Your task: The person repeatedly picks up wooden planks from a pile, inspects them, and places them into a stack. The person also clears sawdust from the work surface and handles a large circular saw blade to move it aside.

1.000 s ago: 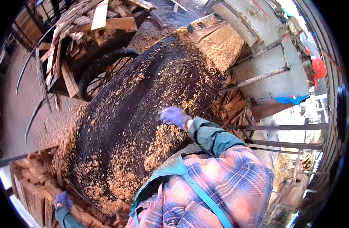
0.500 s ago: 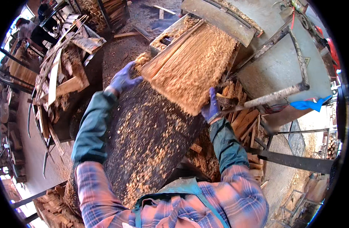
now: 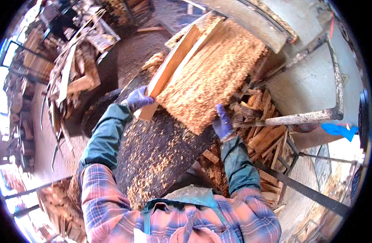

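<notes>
Sawdust-strewn black belt (image 3: 153,150) — cluttered wood yard — under gripped board (image 3: 206,77).

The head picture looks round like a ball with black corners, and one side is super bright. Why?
Head view: a fisheye lens bends straight edges, like the metal bar; outside its circle stays black; daylight washes out the left rim; the wooden slab shows sharp.

Right side: split wood pile (image 3: 263,141) and metal bar (image 3: 303,118) crowd it.
Left side: dark sawdust-strewn surface (image 3: 153,154) lies open.
</notes>
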`<action>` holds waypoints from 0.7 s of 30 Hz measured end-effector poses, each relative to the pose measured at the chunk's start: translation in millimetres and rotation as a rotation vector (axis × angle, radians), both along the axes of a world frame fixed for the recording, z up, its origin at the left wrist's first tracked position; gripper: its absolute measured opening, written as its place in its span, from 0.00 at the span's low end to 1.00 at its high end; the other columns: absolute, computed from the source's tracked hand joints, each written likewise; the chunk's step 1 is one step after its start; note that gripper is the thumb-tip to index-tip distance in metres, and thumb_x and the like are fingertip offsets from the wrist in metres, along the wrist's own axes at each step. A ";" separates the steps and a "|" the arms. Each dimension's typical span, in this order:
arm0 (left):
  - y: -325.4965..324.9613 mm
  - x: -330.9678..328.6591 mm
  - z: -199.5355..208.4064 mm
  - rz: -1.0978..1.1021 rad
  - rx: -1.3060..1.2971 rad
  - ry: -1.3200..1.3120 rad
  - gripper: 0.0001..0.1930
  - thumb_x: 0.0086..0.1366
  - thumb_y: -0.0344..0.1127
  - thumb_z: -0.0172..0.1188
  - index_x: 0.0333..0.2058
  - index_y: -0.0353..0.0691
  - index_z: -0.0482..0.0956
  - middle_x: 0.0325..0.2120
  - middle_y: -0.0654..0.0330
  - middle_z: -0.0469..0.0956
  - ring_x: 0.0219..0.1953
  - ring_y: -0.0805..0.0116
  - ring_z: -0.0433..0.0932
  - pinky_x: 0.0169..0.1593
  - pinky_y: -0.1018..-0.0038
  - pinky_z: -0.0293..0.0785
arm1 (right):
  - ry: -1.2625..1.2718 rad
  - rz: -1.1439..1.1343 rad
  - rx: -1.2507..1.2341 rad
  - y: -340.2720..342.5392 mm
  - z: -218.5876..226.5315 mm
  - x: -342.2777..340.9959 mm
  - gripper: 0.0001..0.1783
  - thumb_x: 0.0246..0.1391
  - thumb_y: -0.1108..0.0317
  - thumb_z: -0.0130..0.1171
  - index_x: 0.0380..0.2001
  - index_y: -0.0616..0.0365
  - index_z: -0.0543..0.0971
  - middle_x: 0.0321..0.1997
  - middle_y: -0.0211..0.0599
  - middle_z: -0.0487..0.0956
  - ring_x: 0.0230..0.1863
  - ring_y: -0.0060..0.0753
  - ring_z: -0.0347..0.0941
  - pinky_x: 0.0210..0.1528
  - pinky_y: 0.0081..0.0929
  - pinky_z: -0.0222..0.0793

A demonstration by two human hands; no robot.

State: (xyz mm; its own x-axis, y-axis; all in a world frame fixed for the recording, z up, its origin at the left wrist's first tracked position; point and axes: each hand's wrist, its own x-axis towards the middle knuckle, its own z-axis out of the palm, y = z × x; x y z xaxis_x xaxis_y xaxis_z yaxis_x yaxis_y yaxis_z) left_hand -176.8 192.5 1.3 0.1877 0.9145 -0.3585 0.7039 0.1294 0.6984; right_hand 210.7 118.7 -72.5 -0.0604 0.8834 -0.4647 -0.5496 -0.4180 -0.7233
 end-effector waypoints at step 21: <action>-256.5 -64.0 124.5 0.866 0.031 -1.352 0.28 0.56 0.40 0.60 0.53 0.31 0.68 0.42 0.50 0.77 0.40 0.57 0.77 0.47 0.62 0.74 | 0.116 0.055 0.055 -27.8 4.2 -20.6 0.34 0.57 0.49 0.58 0.61 0.54 0.67 0.64 0.31 0.67 0.63 0.31 0.62 0.65 0.36 0.58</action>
